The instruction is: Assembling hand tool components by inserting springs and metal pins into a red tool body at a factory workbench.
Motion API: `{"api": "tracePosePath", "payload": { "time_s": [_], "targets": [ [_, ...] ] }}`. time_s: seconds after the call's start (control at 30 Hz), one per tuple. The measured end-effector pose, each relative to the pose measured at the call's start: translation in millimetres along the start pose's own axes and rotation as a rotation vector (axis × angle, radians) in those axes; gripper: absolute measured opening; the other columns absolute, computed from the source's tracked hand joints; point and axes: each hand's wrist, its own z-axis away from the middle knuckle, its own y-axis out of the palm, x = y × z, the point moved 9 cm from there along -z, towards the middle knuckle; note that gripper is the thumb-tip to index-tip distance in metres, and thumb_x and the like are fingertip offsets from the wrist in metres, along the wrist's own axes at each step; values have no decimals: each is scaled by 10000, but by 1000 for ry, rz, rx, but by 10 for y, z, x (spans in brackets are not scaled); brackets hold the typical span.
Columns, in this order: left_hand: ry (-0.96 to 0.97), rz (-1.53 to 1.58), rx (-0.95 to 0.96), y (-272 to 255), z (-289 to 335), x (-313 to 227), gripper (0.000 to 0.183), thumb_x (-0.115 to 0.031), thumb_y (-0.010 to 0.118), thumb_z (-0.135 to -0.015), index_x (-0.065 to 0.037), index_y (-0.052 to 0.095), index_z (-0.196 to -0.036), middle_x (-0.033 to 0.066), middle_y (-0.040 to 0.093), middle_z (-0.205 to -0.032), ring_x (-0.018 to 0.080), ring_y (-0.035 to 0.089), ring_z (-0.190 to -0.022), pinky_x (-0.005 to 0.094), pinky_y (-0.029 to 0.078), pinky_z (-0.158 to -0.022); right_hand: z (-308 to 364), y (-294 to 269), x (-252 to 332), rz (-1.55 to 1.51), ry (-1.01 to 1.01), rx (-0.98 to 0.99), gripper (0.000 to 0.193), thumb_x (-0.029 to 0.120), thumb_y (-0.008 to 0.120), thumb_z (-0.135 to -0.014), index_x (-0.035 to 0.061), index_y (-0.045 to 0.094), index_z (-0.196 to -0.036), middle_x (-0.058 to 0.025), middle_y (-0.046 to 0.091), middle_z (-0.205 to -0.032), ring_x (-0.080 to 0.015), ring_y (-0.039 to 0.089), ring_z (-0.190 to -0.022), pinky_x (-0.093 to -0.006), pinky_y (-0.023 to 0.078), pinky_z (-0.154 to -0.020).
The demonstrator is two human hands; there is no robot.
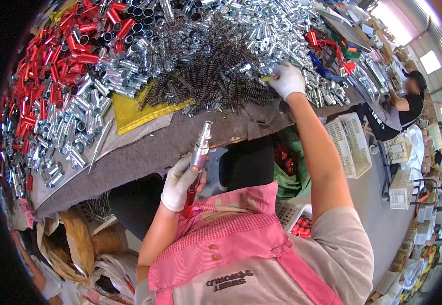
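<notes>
My left hand (179, 182), in a white glove, is closed around a silver and red tube assembly (201, 152). Its slotted silver end points up and away from me, and its red lower part reaches down by the pink apron. My right hand (288, 82), also gloved, reaches far out to the right edge of a heap of dark coil springs (206, 76). Its fingers are bent together, with a small yellow bit showing at their tips; what they hold is too small to make out. Small silver metal fittings (327, 86) lie just right of that hand.
Red tubes (61, 66) and silver tubes (66, 137) cover the left of the table. A yellow cloth (129, 114) lies near the front edge beside a thin metal rod (100, 145). White crates (350, 145) stand on the floor to the right; another person (404, 107) sits beyond.
</notes>
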Motion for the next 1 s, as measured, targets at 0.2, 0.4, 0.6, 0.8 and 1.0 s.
{"api": "tracePosePath", "payload": {
  "time_s": [0.2, 0.4, 0.6, 0.8, 1.0],
  "targets": [
    [-5, 40, -37, -52, 72, 61, 386, -264, 475, -929, 21, 483, -1188, 75, 518, -697, 131, 480, -538, 247, 391, -497, 152, 28, -79, -350, 37, -138, 369, 374, 690, -723, 134, 678, -1003, -117, 626, -1026, -299, 607, -944, -382, 478, -840],
    [-8, 99, -5, 13, 83, 110, 392, -283, 480, -936, 9, 471, -1199, 71, 517, -699, 132, 480, -537, 247, 393, -492, -116, 64, 104, 1, 73, 128, 408, 386, 702, -681, 120, 692, -990, -142, 648, -1027, -309, 624, -947, -405, 496, -837],
    [39, 175, -69, -63, 225, 31, 374, -251, 475, -936, 31, 494, -1181, 77, 535, -714, 124, 484, -543, 239, 402, -520, -101, -124, -263, -123, 72, 84, 296, 362, 675, -674, 126, 717, -847, -108, 684, -870, -295, 650, -817, -379, 511, -772],
    [-21, 218, -113, -112, 181, 70, 367, -259, 448, -950, 14, 494, -1192, 69, 539, -716, 125, 494, -533, 247, 407, -490, -29, 96, 82, -156, 34, -159, 382, 370, 715, -697, 70, 648, -925, -141, 601, -981, -333, 601, -930, -413, 487, -810],
    [26, 229, -89, -82, 197, 77, 381, -278, 456, -947, 24, 487, -1176, 67, 532, -706, 118, 485, -545, 242, 400, -507, -136, 23, 194, 15, 52, 161, 369, 383, 679, -683, 122, 692, -944, -138, 669, -965, -298, 641, -909, -400, 505, -818]
  ]
}}
